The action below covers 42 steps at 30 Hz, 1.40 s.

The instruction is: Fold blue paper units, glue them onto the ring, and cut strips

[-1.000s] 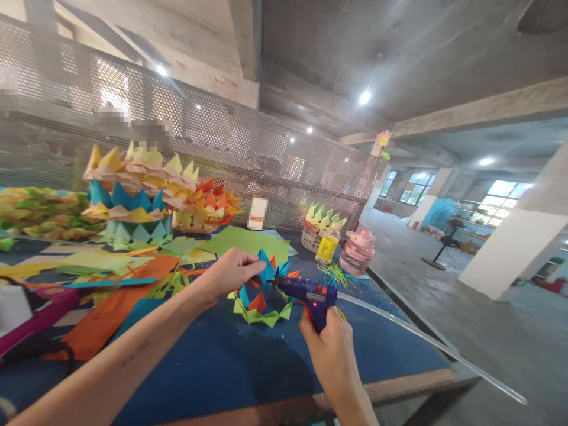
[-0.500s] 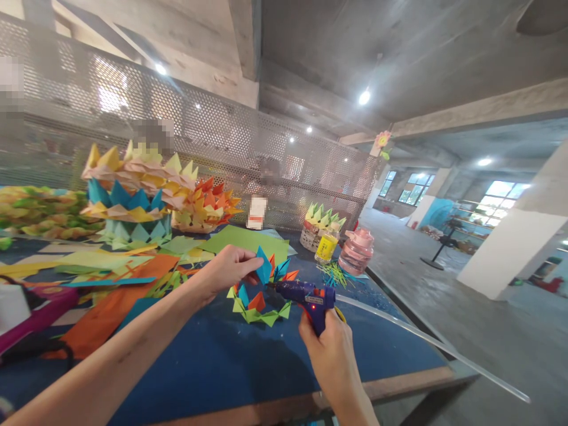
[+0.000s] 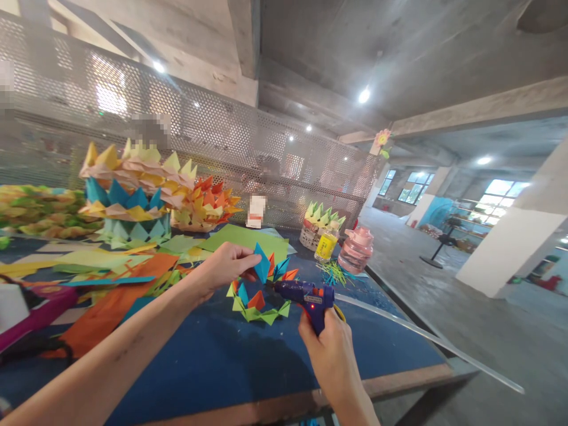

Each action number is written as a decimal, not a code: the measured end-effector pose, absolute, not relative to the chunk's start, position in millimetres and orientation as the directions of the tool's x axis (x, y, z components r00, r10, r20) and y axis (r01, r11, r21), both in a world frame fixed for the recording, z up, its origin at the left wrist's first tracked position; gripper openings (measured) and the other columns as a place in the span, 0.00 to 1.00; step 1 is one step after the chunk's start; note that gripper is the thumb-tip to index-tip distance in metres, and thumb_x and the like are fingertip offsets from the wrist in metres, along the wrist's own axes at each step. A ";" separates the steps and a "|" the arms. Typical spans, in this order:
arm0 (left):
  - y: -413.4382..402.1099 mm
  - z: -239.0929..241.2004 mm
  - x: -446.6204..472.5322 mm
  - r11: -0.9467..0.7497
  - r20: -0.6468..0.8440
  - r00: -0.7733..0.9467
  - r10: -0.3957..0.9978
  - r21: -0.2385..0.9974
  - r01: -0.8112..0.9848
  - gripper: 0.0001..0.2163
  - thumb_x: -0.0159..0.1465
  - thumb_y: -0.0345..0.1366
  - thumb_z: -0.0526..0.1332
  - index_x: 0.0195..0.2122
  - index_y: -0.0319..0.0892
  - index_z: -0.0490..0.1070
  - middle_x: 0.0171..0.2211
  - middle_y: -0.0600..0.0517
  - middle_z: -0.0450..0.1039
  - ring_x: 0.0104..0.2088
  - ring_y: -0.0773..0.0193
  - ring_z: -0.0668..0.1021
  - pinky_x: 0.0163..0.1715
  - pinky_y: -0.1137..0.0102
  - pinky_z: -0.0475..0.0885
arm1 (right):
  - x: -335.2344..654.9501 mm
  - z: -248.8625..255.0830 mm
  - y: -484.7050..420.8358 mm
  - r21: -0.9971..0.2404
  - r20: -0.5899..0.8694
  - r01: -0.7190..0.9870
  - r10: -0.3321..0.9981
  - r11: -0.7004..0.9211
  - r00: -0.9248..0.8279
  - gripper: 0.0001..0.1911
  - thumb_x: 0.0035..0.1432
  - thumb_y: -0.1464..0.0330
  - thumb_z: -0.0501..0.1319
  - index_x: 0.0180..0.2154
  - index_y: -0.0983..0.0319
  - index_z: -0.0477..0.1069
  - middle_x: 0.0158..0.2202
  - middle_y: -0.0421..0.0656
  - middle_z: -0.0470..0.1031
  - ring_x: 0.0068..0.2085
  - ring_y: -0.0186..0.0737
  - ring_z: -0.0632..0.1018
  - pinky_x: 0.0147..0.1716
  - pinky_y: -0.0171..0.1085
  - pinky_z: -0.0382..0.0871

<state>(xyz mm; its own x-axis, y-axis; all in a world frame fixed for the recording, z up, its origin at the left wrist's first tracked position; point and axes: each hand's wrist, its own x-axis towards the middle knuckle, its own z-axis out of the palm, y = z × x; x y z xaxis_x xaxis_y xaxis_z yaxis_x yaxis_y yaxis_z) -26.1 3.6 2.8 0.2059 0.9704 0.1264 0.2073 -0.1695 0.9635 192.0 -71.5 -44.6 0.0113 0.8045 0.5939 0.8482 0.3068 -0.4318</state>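
Between the fingertips of my left hand (image 3: 233,263) is a folded blue paper piece (image 3: 262,262), held upright. My right hand (image 3: 331,349) is wrapped round the handle of a dark blue hot glue gun (image 3: 306,296), whose small red light glows. The gun's nozzle points left, close to the lower edge of the blue piece; whether they touch I cannot tell. A long clear glue stick (image 3: 426,334) sticks out of its back. Just below both hands lies a ring of folded paper points (image 3: 261,318), green outside with orange and blue points inside.
Tall stacked paper crowns (image 3: 128,198) stand at the back left, beside loose paper sheets (image 3: 97,313). A yellow-labelled bottle (image 3: 326,245) and a pink bottle (image 3: 356,249) stand near the table's right edge. A magenta tool (image 3: 42,313) lies far left; a mesh partition (image 3: 213,142) rises behind.
My left hand has risen very slightly with the blue paper piece. The glue gun has shifted a touch to the left; the paper ring stays in place.
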 end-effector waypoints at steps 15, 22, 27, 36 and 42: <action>4.3 0.0 -27.5 -0.165 0.129 0.217 0.968 0.973 0.160 0.10 0.54 0.43 0.63 0.23 0.42 0.77 0.23 0.54 0.78 0.26 0.68 0.77 0.32 0.75 0.71 | 271.1 -23.3 -74.6 -0.455 0.362 0.873 0.859 -0.175 0.361 0.23 0.52 0.45 0.54 0.36 0.58 0.67 0.22 0.40 0.75 0.26 0.43 0.78 0.27 0.35 0.67; 2.9 -1.2 -23.0 -0.171 0.133 0.222 0.966 0.972 0.162 0.12 0.52 0.47 0.64 0.22 0.43 0.77 0.23 0.55 0.78 0.27 0.67 0.76 0.33 0.74 0.71 | 329.4 -29.6 -66.7 -0.313 0.255 0.847 0.821 -0.429 0.510 0.23 0.57 0.48 0.49 0.36 0.58 0.71 0.31 0.47 0.78 0.36 0.53 0.79 0.32 0.41 0.67; 1.0 -0.8 -19.9 -0.164 0.122 0.227 0.966 0.970 0.179 0.11 0.52 0.47 0.64 0.22 0.44 0.76 0.24 0.57 0.78 0.27 0.68 0.76 0.33 0.75 0.71 | 335.9 -42.1 -62.6 -0.237 0.251 0.814 0.776 -0.530 0.578 0.25 0.59 0.49 0.47 0.35 0.59 0.73 0.35 0.52 0.78 0.40 0.59 0.78 0.33 0.47 0.67; 2.6 -6.6 -13.4 -0.272 0.196 0.238 0.951 0.895 0.352 0.14 0.57 0.45 0.57 0.22 0.42 0.71 0.23 0.53 0.75 0.28 0.63 0.79 0.30 0.72 0.70 | 317.5 -52.0 -62.8 -0.240 0.569 0.930 0.735 -0.280 0.368 0.14 0.59 0.64 0.53 0.39 0.65 0.72 0.40 0.57 0.72 0.43 0.60 0.72 0.40 0.53 0.66; 11.1 -14.6 -7.3 -0.461 0.377 0.265 0.887 0.719 0.521 0.17 0.60 0.44 0.53 0.17 0.43 0.56 0.17 0.57 0.61 0.26 0.65 0.77 0.24 0.75 0.65 | 222.1 -52.6 -64.9 -0.237 0.559 0.879 0.798 0.414 -0.225 0.06 0.60 0.71 0.58 0.40 0.57 0.71 0.40 0.43 0.72 0.43 0.40 0.73 0.44 0.37 0.69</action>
<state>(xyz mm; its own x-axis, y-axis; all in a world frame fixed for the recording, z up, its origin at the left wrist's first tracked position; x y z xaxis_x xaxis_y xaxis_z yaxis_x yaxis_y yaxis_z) -7.3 11.1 -14.6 0.2652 0.8874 0.3770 0.5209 -0.4609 0.7185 222.1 -64.9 -52.6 -0.2252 0.7982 0.5588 0.8790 0.4138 -0.2370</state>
